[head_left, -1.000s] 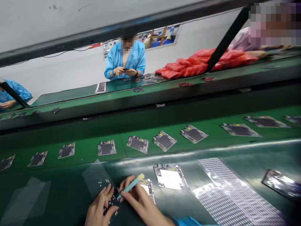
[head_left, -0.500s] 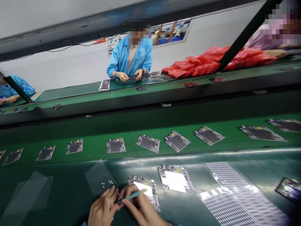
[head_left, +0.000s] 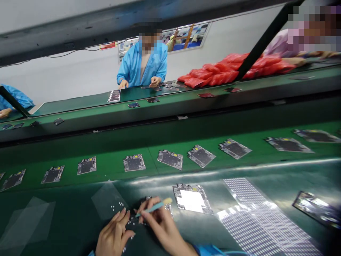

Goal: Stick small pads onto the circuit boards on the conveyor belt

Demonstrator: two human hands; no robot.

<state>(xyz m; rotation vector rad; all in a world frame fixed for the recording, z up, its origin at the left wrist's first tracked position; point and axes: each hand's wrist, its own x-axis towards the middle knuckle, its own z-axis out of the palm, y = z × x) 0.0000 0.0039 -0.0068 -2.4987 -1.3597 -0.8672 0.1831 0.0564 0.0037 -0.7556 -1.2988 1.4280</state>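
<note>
My right hand [head_left: 162, 227] pinches a thin teal stick tool [head_left: 153, 207], its pale end pointing up and right. The stick's near tip meets a dark sheet dotted with tiny white pieces [head_left: 130, 222], which my left hand [head_left: 113, 236] presses flat with spread fingers. A metal frame part [head_left: 167, 208] lies partly hidden behind my right hand. A second frame part [head_left: 191, 199], bright with glare, sits just to the right on the glossy green bench.
A clear film sheet [head_left: 109, 201] lies left of my hands and a large dotted sheet [head_left: 255, 213] to the right. Several frame parts [head_left: 170, 159] ride the green conveyor beyond. Across it a person in a blue coat [head_left: 142, 65] works beside red bags [head_left: 226, 73].
My right hand tilted the stick's pale end down over the frame part, then raised it again. The view swayed slightly. The person opposite lowered both hands to the far bench.
</note>
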